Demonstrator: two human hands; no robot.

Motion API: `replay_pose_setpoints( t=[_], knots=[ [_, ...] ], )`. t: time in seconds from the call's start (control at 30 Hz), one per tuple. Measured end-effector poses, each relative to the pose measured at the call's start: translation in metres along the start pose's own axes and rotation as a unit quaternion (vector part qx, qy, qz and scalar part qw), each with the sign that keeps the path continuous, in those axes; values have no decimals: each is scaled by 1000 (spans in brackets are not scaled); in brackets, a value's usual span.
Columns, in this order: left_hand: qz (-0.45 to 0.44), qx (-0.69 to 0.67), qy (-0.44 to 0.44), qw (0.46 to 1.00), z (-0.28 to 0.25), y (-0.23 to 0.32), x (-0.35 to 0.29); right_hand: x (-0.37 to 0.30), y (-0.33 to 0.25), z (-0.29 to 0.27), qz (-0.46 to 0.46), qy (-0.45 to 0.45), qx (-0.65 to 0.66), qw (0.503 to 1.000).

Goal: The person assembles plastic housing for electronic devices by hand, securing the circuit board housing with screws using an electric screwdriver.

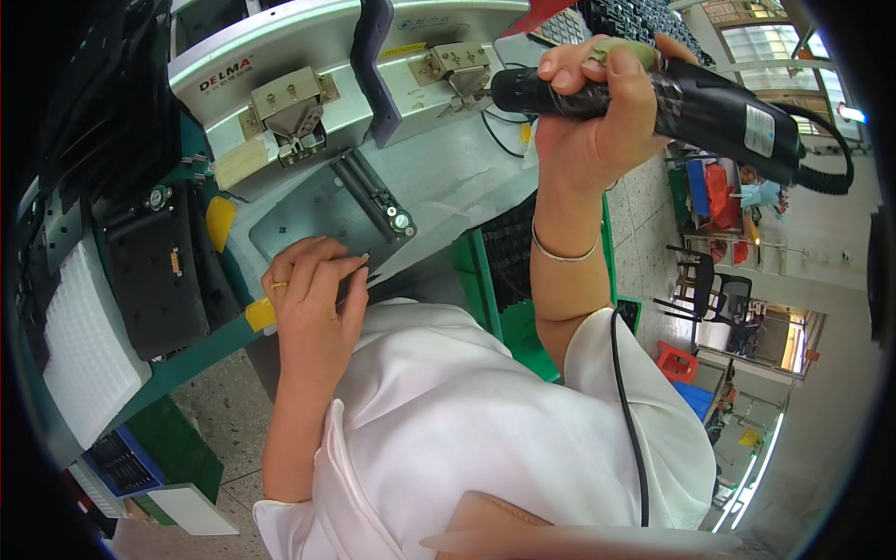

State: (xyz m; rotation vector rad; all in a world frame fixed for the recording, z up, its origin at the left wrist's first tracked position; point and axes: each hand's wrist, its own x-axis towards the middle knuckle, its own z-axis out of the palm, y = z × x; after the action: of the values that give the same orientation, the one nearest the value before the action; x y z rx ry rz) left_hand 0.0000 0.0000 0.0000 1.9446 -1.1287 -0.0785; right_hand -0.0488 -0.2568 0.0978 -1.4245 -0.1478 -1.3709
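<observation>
Firstly, at the left edge of the surface (201, 350) lies a white foam tray with a fine grid of small cells (89, 359). Just beside it, to the right, rests a flat black plastic part with a small brass-coloured piece on it (159, 275). Behind them stand two grey metal machines with steel clamp heads (280, 89), side by side along the far edge.

The grey metal plate with a black slotted rail (336, 210) sits in the middle of the surface, in front of the left machine. The left hand (313, 289) rests at the near edge of this plate; the fingers are pressed together and pinch a small thin brass-coloured piece (363, 259), whose tip points toward the rail. A gold ring is on one finger.

The right hand (593, 112) is raised above the right part of the surface, well apart from the plate. It is closed firmly around a black cylindrical electric screwdriver with a coiled cable (653, 98), held nearly level, with its front end pointing left toward the right machine. A thin bracelet is on this wrist.
</observation>
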Motion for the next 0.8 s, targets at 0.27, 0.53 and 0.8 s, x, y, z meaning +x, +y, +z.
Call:
replay_pose_setpoints(
  t=[0.27, 0.53, 0.8],
  knots=[
    [3, 0, 9, 1000, 3, 0, -1, 2, 2, 3, 12, -2, -48, 999],
    [12, 49, 3, 999, -4, 4, -5, 26, 13, 18, 119, -54, 81, 988],
    [-5, 58, -6, 998, -11, 1, -15, -9, -14, 12, 227, -112, 142, 957]
  ],
)
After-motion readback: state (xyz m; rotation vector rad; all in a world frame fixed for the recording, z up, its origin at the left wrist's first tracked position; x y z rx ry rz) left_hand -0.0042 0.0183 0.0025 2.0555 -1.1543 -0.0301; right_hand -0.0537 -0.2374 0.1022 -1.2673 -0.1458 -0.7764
